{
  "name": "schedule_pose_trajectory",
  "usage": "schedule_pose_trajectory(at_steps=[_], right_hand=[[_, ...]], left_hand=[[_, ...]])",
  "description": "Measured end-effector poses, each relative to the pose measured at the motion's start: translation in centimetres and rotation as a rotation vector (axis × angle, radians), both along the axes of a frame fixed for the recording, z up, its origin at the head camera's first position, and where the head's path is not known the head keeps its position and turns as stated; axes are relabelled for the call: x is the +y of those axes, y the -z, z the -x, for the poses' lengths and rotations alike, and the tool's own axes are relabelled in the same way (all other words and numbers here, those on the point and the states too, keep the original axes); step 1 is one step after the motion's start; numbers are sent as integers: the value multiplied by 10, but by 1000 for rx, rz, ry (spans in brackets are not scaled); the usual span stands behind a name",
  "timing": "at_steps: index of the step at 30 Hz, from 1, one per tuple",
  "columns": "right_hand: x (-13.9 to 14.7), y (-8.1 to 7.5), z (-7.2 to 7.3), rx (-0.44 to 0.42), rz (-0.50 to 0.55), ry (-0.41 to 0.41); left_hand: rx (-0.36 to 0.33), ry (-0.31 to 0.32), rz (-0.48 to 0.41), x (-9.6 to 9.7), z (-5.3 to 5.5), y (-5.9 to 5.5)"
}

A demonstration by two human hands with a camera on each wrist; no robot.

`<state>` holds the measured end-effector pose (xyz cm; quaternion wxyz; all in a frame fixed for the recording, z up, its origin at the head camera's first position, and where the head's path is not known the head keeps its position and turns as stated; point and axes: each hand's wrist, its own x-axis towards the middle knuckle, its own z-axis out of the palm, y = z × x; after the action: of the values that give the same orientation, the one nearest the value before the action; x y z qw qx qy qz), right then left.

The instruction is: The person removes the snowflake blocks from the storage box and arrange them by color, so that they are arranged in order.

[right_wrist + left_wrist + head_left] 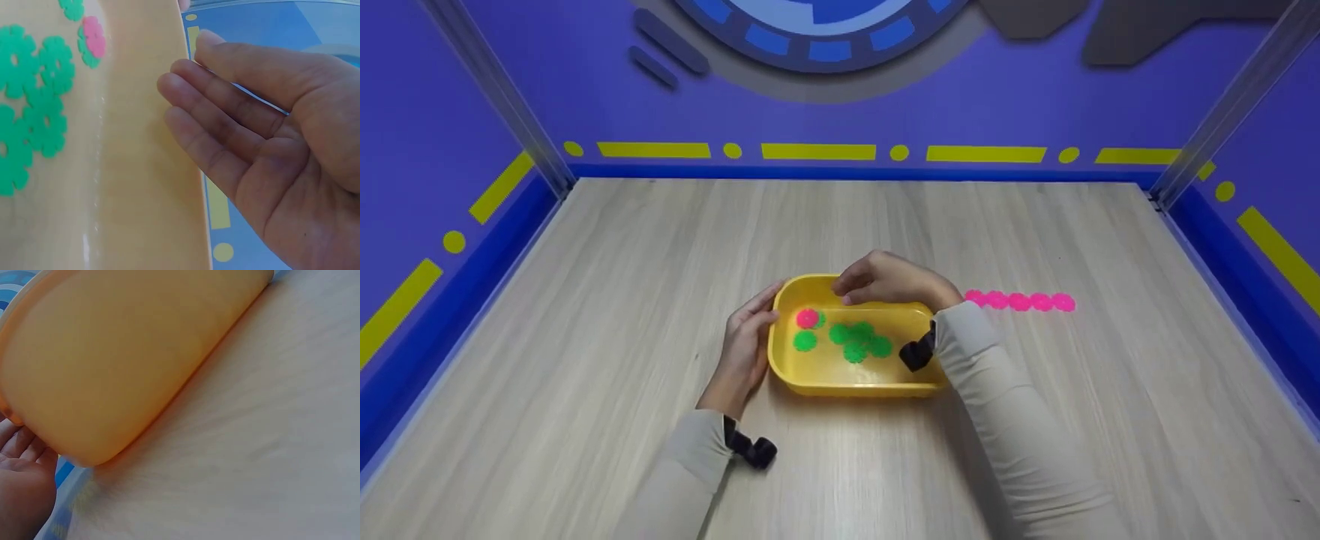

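Observation:
A yellow plastic tub (pixel 840 375) stands on the table, with several green flower-shaped discs (pixel 855 341) lying in it. One pink flower-shaped disc (pixel 808 319) overlaps a green one near its left end. My left hand (pixel 744 349) holds the tub's left side, thumb at the rim and fingers along the outer wall; the left wrist view shows the fingers below the rim. Over the back rim hovers my right hand (pixel 889 279), its fingers (pixel 208 138) loosely bent and nothing between them in the right wrist view.
Pink flower-shaped discs (pixel 1020 301) lie in a row on the wooden table (pixel 660 262), right of the tub and partly behind the right forearm. Blue-purple panels (pixel 840 120) with yellow markings wall in the back and both sides.

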<state>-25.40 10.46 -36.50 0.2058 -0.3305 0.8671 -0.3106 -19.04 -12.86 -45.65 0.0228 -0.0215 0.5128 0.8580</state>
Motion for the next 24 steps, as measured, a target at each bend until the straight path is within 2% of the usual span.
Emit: schedule_pose_trajectory(at_steps=[7,16,24], right_hand=[[-12,10,0,-9,37,-7],[-27,21,-1,-6,23,-26],[-35,30,-2,-54,8,-11]], left_hand=[[-3,17,10,-1,0,-1],[4,14,3,0,1,0],[4,23,-6,0,0,0]])
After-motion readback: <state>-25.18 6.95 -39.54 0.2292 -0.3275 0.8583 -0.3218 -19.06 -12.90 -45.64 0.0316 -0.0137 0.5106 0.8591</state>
